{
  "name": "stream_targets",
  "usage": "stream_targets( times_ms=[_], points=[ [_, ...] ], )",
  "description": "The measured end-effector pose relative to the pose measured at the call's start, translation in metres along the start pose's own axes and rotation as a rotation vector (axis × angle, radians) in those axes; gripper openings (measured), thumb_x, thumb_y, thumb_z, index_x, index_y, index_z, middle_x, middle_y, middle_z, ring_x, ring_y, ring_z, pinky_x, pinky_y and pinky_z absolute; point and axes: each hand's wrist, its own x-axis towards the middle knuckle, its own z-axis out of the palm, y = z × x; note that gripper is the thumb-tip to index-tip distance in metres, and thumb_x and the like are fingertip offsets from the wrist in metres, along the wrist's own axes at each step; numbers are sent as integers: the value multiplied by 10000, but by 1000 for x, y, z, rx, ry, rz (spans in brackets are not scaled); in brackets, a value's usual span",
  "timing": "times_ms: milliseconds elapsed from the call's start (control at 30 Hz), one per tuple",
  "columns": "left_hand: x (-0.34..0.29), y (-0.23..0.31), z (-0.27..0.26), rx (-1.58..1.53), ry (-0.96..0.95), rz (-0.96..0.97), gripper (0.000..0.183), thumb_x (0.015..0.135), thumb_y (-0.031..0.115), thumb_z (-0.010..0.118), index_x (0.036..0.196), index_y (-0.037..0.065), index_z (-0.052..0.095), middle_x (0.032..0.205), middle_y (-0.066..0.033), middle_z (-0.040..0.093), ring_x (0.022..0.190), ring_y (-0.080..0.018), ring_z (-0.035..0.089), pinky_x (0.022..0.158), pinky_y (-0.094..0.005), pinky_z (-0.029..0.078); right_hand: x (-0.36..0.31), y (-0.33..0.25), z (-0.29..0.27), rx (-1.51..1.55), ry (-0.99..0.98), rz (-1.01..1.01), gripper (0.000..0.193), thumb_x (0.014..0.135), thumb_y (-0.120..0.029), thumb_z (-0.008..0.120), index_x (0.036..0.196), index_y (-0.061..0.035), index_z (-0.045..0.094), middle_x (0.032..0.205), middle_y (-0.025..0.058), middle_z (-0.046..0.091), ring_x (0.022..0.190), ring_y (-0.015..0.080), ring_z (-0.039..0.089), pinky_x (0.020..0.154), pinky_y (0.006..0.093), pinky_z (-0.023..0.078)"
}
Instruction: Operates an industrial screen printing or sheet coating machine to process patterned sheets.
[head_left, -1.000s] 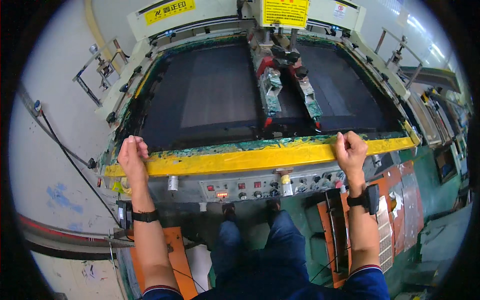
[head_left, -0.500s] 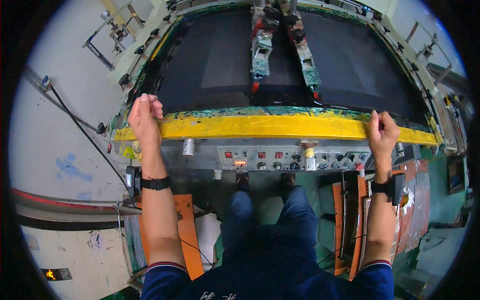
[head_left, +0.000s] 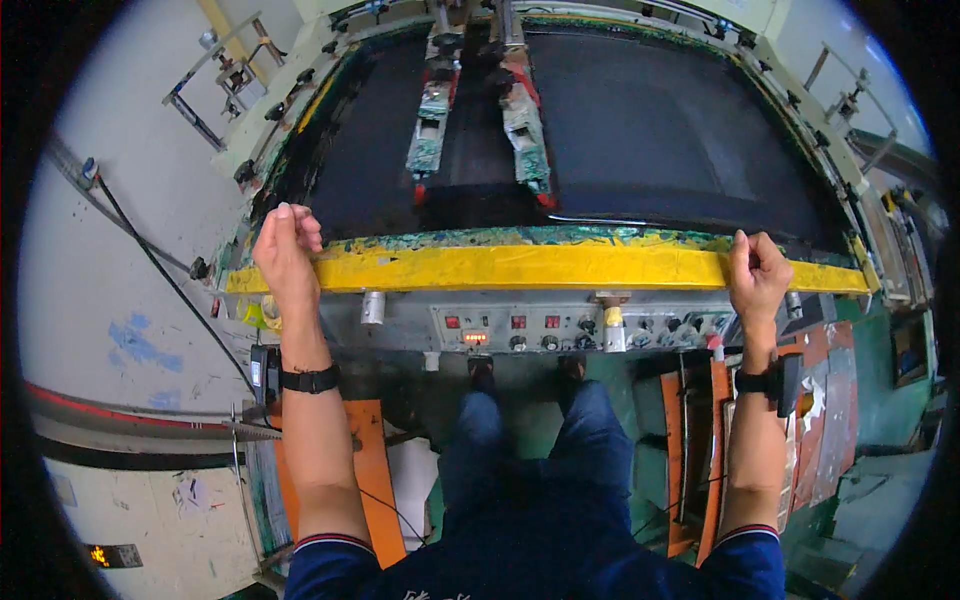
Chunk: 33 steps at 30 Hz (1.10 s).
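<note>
My left hand is loosely closed, thumb up, at the left end of the yellow-taped front bar. Near the bar's right end, my right hand is curled in much the same way. Nothing shows in either hand; whether they press on the bar I cannot tell. Behind the bar lies a screen-printing frame with a dark, ink-wet mesh. Over it, left of the middle, stand two ink-stained squeegee holders, a left one and a right one, with red lower tips.
Under the bar is a control panel with red switches, knobs and a lit display. Orange boards lean at the lower left and lower right. A black cable runs down on the left. Black clamp knobs line the frame.
The two squeegee holders have travelled left across the mesh. Both hands keep their closed shape at the bar, and the view has shifted slightly.
</note>
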Motion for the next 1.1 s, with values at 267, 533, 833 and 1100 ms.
stream_targets(
  times_ms=[267, 533, 833, 1100],
  points=[
    [5, -10, 4, 72, 35, -63, 248, 927, 262, 515, 904, 45, 631, 705, -28, 591, 589, -94, 516, 534, -242, 425, 1, 7, -15, -84, 18, -27, 308, 832, -131, 634, 585, -69, 460, 522, 79, 420, 458, 186, 396, 438, 322, 321],
    [41, -71, -74, 69, -12, -187, 345, 937, 351, 519, 1085, 56, 619, 886, -4, 599, 795, -93, 536, 693, -232, 405, 1, -4, 4, -45, 88, -63, 264, 759, -168, 660, 576, -73, 495, 552, 119, 508, 499, 317, 533, 458, 394, 410],
    [34, -53, -27, 74, 71, -85, 338, 949, 370, 512, 1001, 53, 617, 780, 19, 540, 670, -68, 462, 603, -220, 352, 7, -1, -6, 12, 63, -32, 252, 773, -183, 643, 593, -66, 511, 584, 115, 547, 524, 316, 557, 484, 407, 433],
    [14, -42, 6, 0, -53, -101, 257, 939, 304, 518, 934, 66, 617, 694, 4, 539, 616, -73, 482, 560, -224, 384, -10, 6, -23, -43, -5, 83, 195, 752, -156, 671, 641, -78, 531, 583, 99, 506, 524, 290, 531, 472, 404, 414]
  ],
)
